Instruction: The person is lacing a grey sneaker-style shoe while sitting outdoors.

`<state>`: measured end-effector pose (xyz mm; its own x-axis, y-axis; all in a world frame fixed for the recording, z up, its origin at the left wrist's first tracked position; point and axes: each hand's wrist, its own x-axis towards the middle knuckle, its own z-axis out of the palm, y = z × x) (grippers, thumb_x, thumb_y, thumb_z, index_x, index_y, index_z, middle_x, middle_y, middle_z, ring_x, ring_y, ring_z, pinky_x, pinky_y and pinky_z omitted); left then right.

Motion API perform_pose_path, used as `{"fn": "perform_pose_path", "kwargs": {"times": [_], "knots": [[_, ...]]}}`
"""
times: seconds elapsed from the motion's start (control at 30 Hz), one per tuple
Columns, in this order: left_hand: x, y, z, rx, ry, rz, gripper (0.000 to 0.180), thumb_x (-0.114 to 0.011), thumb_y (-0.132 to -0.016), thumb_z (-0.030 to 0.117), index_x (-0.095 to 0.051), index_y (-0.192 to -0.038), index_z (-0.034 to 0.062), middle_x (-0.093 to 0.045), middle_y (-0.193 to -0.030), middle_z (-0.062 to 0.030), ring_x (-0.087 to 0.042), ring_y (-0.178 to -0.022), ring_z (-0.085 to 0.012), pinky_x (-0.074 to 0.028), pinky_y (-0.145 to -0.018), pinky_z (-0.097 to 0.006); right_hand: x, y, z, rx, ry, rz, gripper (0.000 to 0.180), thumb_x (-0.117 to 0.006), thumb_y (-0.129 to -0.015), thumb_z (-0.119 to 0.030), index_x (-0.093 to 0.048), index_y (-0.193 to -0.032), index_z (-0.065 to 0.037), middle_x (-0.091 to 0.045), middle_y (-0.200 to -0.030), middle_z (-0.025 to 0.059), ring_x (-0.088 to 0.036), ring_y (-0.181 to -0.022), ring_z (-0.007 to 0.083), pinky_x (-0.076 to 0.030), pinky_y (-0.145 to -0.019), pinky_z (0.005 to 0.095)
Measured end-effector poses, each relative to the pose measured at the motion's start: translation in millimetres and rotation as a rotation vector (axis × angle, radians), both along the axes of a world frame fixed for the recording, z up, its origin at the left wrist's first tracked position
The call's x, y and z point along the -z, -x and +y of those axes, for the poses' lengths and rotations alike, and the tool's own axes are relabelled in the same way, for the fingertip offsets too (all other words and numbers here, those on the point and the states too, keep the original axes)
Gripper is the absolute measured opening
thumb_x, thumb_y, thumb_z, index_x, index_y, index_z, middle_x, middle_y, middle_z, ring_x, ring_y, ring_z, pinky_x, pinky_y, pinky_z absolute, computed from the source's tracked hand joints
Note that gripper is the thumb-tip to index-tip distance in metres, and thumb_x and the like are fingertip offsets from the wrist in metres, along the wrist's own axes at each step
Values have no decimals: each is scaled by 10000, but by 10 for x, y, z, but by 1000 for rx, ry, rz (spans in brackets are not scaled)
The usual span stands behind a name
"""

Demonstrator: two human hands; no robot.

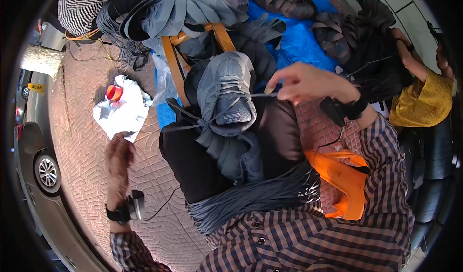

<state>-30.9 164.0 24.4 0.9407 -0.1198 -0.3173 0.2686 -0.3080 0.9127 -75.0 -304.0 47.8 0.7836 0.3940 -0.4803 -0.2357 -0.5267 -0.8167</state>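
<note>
A grey mesh shoe upper (226,74) rests between my knees with its tongue toward me. Grey shoelace (232,86) is threaded through its eyelets in part. To the right of the shoe, my right hand (304,81) pinches one stretch of lace, drawn taut and nearly level. Another stretch leaves the shoe's left side over my dark trouser leg. My left hand (119,157) is out over the pavement, slightly blurred, its fingers closed at what looks like that lace's end. More grey uppers (224,154) lie in my lap, below the shoe.
A thick bundle of grey laces (255,195) lies across my lap. Ahead are a wooden stool frame (176,74), heaped grey uppers (188,7) and blue plastic sheeting (304,40). White cloth with a red cap (114,92) lies left; an orange plastic piece (345,180) lies right. Another person's arm (412,62) reaches in.
</note>
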Motion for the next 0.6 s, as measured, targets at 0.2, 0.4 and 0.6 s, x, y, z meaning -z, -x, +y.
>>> {"fn": "perform_pose_path", "kwargs": {"times": [0.2,0.4,0.6], "knots": [[61,-889,632,-152,589,84,184,-475,-981,114,-533,-1142,44,-554,-769,23,-475,-574,-40,-391,-489,-145,52,-75,-1267,566,-883,-211,271,-598,-922,-197,-576,-1072,27,-532,-671,-1,-491,-593,102,-502,-725,295],[27,-1275,598,-328,689,-25,329,-453,-979,85,-447,-1281,-46,-613,-1090,-101,-607,-945,-146,-511,-835,-242,158,74,-1939,1463,-1039,-292,265,-480,-962,-57,-501,-1184,87,-583,-1210,203,-616,-952,222,-486,-961,412],[143,-1399,781,-241,188,-252,363,-585,-943,303,-604,-1193,41,-639,-1037,-50,-590,-980,-120,-464,-850,-246,890,1,-1305,930,-51,-294,232,-600,-910,-245,-699,-1038,-78,-678,-906,37,-592,-657,110,-483,-591,229]]}}
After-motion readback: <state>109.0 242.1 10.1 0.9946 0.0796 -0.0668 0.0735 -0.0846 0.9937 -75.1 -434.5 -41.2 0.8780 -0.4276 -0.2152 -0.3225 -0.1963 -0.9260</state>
